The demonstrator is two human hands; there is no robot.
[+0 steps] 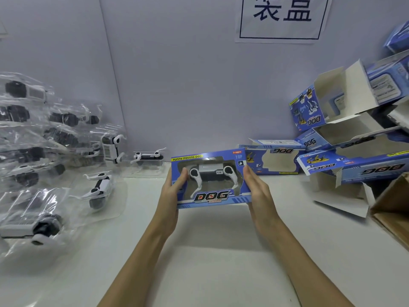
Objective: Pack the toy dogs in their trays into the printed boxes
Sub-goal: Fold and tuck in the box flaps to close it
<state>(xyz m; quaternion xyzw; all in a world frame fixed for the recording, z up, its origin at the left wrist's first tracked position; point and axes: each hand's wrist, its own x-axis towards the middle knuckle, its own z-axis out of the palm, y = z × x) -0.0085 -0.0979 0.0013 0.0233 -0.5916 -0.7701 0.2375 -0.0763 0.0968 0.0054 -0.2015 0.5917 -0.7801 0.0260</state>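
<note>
So a blue printed box [211,179] was being held up just above the middle of the tabletop [221,251], window side facing the camera. One white-and-black toy dog [212,173] could be seen through the window, so this box looked already packed. It was clamped between the two palms: the left hand [171,196] was pressed against the left end with its thumb laid over the front edge, and the right hand [257,190] was set flat against the right end, fingers mostly straight. Nothing was really curled around it, more of a squeeze from both sides. Probably it was held that way so the end flaps got pushed shut, or just to check the dog sat properly behind the window, though the flaps themselves couldn't be seen.

Along the left edge of the tabletop a heap of clear plastic trays [28,151] with more dogs was piled, and a couple of loose ones, like the tray [148,160] near the back wall, were set closer in, handy for grabbing. Over at the right back corner empty boxes [345,129] were stacked with their flaps open, ready to be filled. A brown carton [394,211] was poking in at the right edge, likely meant for finished boxes.
</note>
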